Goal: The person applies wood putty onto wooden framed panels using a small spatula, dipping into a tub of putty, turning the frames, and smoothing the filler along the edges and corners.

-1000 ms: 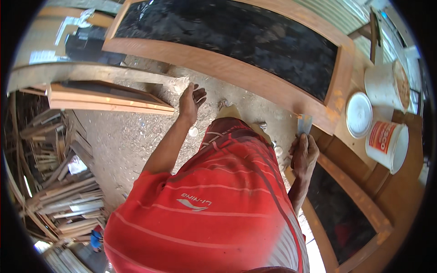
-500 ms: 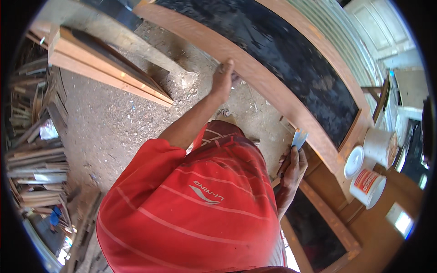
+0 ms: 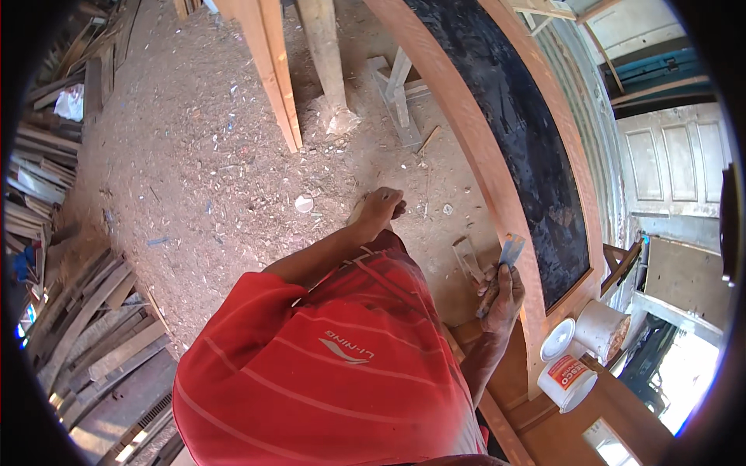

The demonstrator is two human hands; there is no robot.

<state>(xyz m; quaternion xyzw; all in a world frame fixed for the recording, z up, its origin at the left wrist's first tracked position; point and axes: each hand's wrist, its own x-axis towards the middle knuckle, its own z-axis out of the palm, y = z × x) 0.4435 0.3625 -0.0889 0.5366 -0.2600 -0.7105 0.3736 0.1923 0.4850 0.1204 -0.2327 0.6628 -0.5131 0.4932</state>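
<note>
In my right hand is a putty knife with a flat bluish blade; a little orange-brown filler shows at its tip. The blade sits over the near edge of a long wooden frame, which surrounds a dark panel. Whether the blade touches the wood I cannot tell. My left hand hangs in front of my red shirt, away from the frame, its fingers curled in with nothing visible in them.
At the frame's near end are a white tub, a round white lid and a filler-smeared bucket. Wooden beams stand ahead. Stacked timber lines the left side. Shavings litter the dirt floor.
My left hand has let go of the frame's edge and drawn back toward my body. My view has turned to the right; the putty knife stays in my right hand.
</note>
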